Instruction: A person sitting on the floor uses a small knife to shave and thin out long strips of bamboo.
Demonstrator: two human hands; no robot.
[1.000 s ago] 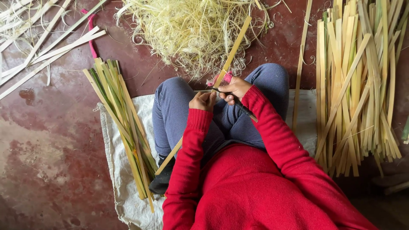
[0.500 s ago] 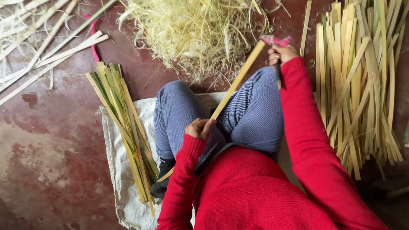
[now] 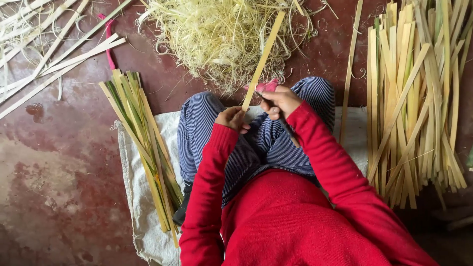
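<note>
Open floor to the left, clutter elsewhere

Bare red floor (image 3: 59,187) lies free at left (stained); the shavings heap (image 3: 226,34) blocks ahead, the strip stack (image 3: 419,113) blocks right, the green-edged bundle (image 3: 143,148) flanks the cloth (image 3: 143,216).

Red floor (image 3: 59,162) bears bamboo strips (image 3: 414,108), shavings (image 3: 221,34), cloth (image 3: 143,207).

Bamboo strip (image 3: 263,54): pale yellow, smooth, matt split wood. Shavings pile (image 3: 226,34): dry, stringy, curly fibre. Green-edged strip bundle (image 3: 143,148): glossier skin side. Sack (image 3: 138,197): coarse woven cloth, off-white. Sweater (image 3: 290,221): red fuzzy knit. Floor (image 3: 59,182): worn reddish concrete, patchy sheen.
</note>
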